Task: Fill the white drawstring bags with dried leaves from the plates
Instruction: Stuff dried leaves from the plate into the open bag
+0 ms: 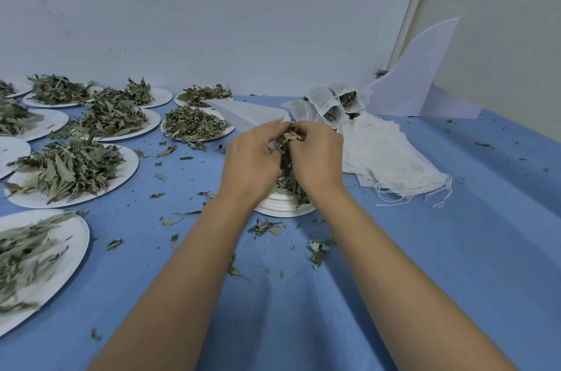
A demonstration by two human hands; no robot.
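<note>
Both hands meet over the work. The left hand (252, 158) has its fingers curled and appears to pinch the mouth of a bag (243, 114): white cloth shows at its thumb and runs on beyond its fingertips, though how wide the mouth stands is hidden. The right hand (317, 155) is curled too, fingertips pinching a wad of leaves (290, 135) pressed between the two sets of fingers. Below the fingers more leaves trail down onto a stack of plates (282, 208). The likely trouble is spillage. The leaves are long, stiff and tangled, so a wad forced through a half-closed mouth may snag and shed over the knuckles, joining the scraps (267, 226) already on the cloth (425, 218) nearer than the wrists. A hard push could also drag the rim out of the left pinch, or crumble brittle leaves. Beyond the right fingertips sit filled bags (331, 103), and just outside the right hand a pile of empty bags (391, 158).
</note>
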